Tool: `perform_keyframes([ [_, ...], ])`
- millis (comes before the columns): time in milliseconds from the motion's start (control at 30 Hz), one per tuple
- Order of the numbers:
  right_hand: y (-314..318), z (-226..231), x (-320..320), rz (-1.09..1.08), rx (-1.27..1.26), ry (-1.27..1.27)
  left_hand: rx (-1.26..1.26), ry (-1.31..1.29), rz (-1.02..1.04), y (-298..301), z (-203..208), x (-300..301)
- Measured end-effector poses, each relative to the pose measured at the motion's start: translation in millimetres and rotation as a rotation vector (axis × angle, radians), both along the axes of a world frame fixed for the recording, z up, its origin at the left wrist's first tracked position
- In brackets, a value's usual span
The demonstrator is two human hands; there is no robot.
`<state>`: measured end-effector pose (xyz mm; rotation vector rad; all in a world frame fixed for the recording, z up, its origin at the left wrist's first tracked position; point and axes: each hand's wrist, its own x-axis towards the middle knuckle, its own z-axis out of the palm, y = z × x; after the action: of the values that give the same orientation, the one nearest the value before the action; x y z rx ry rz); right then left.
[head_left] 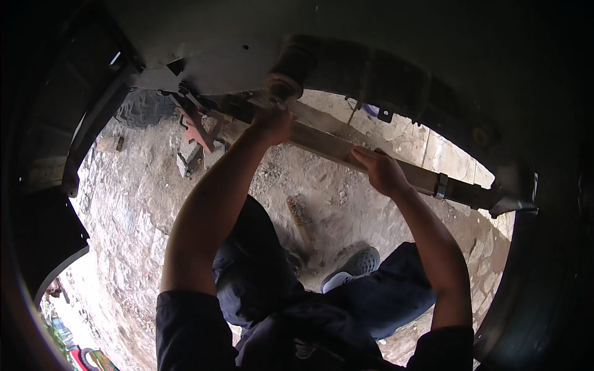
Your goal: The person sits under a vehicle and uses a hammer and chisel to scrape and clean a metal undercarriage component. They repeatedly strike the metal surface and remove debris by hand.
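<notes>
A long brown leaf spring [328,144] runs slantwise across the view under the dark vehicle body, with a metal clamp [441,185] near its right end. My left hand [272,125] is closed at the spring's upper edge, just below a round cylindrical mount [286,77]. Its fingertips are hidden, so what lies in them does not show. Further right, my right hand [385,172] grips the spring's near side, its far fingers out of sight behind the metal. Between my legs a wooden-handled wire brush [299,222] lies on the dirt.
At the upper left stand a black knobbly tyre [145,109] and a red jack stand [197,130]. A brick-like block [109,144] sits on the rough ground nearby. Dark body panels [99,117] hang low around me. My grey shoe [356,266] rests near the brush.
</notes>
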<state>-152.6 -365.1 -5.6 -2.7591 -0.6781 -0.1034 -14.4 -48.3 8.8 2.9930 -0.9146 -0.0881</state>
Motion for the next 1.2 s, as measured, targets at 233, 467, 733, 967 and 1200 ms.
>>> perform_keyframes([
  [233,13,-9,37,0.119,-0.027,0.084,0.071,-0.085,-0.011,18,1,-11],
  [467,58,-28,70,0.197,0.001,0.098,-0.079,0.034,0.046,21,16,-15],
  [733,64,-9,67,0.128,-0.085,0.152,0.129,-0.128,-0.002,28,20,-14],
  [967,30,1,38,0.031,-0.045,0.163,0.161,-0.268,-0.108,36,10,-14],
  [1200,9,16,16,-0.027,-0.065,0.069,-0.174,-0.167,-0.14,52,-1,-13],
])
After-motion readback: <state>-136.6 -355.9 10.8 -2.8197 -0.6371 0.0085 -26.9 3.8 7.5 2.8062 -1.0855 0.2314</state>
